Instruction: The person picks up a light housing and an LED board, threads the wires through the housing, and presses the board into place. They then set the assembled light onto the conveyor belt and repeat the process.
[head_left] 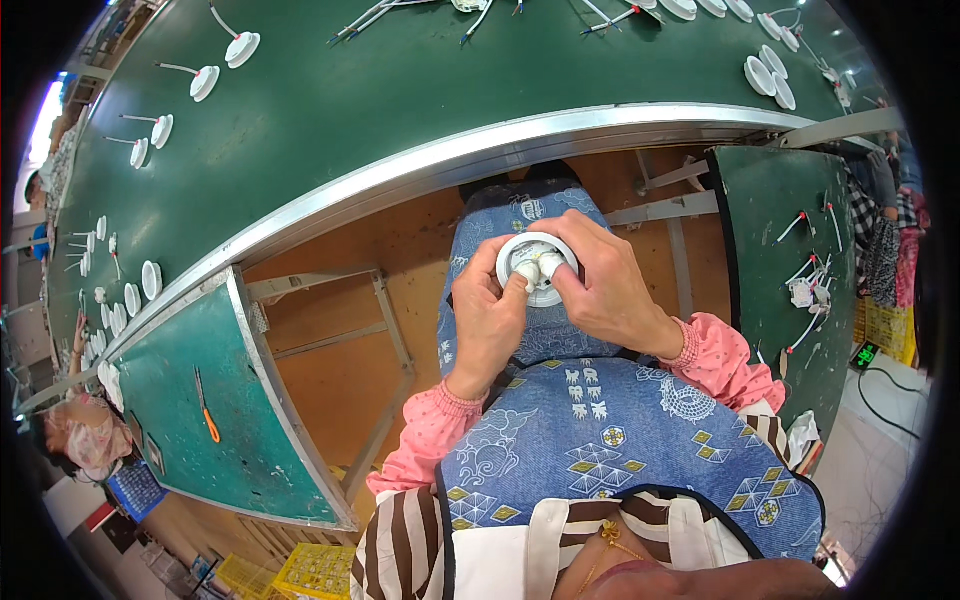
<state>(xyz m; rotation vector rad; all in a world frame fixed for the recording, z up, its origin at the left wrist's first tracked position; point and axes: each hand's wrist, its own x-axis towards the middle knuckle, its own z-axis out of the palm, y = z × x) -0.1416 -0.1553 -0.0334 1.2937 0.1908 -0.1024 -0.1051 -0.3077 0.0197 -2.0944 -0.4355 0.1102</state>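
Above my lap I hold a round white lamp housing [533, 239], its hollow side facing up. My left hand [490, 318] grips its left edge, with the fingers around the rim and the thumb pressed inside. On the other side my right hand [608, 285] wraps over the far and right edge, its thumb also pushing into the middle. Both thumb tips wear white covers. What lies under the thumbs is mostly hidden; a bit of whitish fitting shows between them.
A long green workbench [400, 120] with a metal edge spans the front, with white round lamps [204, 83] on it. At left, orange-handled scissors [207, 410] lie on a lower green table [260, 460]. A right side table [760, 260] carries small wired parts [803, 292]. Other people sit far left and right.
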